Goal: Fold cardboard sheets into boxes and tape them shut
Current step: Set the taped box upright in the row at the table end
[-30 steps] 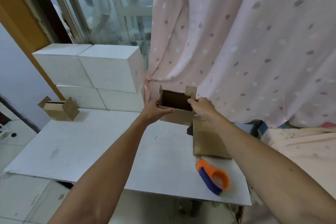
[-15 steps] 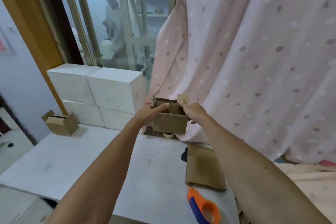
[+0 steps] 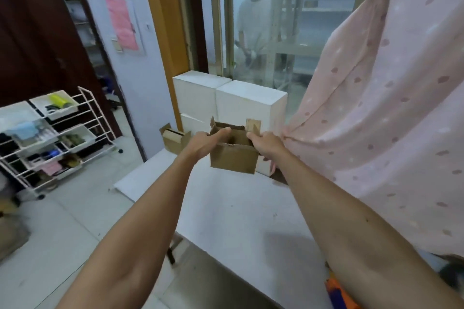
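A small brown cardboard box (image 3: 233,161) was held clear above the white worktop (image 3: 238,211), towards its far edge, with its open top facing up and two short flaps standing at the far corners. The left hand (image 3: 203,143) gripped the box's left wall, thumb laid over the rim and pointing into the opening, the other fingers clamped on the outer face. The right hand (image 3: 268,144) gripped the right wall just below the upright flap, its fingers curled round the edge; how far they reached inside could not be made out, as the hand's back hid them.

Stacked white rectangular boxes (image 3: 251,104) stood along the far edge of the worktop, just behind the held box. A second brown cardboard box with open flaps (image 3: 173,140) sat at the far left corner. An orange and blue tape dispenser (image 3: 337,292) lay at the near right edge, partly hidden by the right forearm. A pink spotted curtain (image 3: 381,113) hung along the right side. On the floor to the left stood a white wire rack with trays (image 3: 54,137), and a person in a pale shirt (image 3: 253,22) stood behind the glass.
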